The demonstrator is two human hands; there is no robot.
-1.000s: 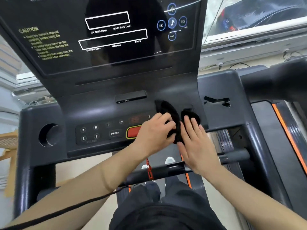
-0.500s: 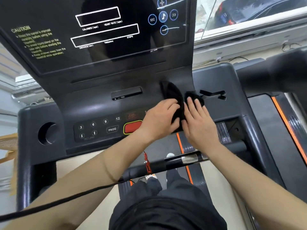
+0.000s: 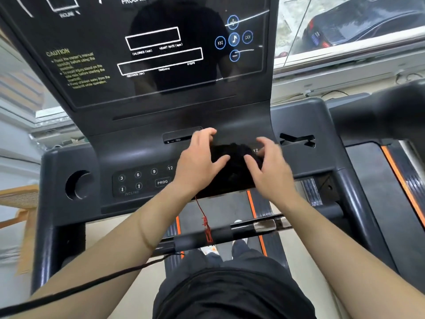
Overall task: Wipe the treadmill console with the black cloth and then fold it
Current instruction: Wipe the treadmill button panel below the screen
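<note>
The black cloth (image 3: 232,173) lies bunched on the treadmill console (image 3: 128,150), covering the middle of the button panel. My left hand (image 3: 200,160) hovers at its left edge, fingers curled and spread, the thumb touching the fabric. My right hand (image 3: 269,171) is at the cloth's right edge, fingers also apart, thumb against the cloth. Neither hand grips it. The dark display (image 3: 161,65) rises above, showing my reflection.
Numbered incline keys and a PROG button (image 3: 162,182) sit left of the cloth, with a round cup holder (image 3: 78,185) further left. A red safety cord (image 3: 204,219) hangs over the front handlebar (image 3: 255,226). A black cable (image 3: 92,284) crosses my left forearm. A window is at top right.
Both hands pressed on the cloth earlier; now their fingers have lifted and spread, letting go. The cloth has shifted left toward the middle of the button panel and lies in a wider heap.
</note>
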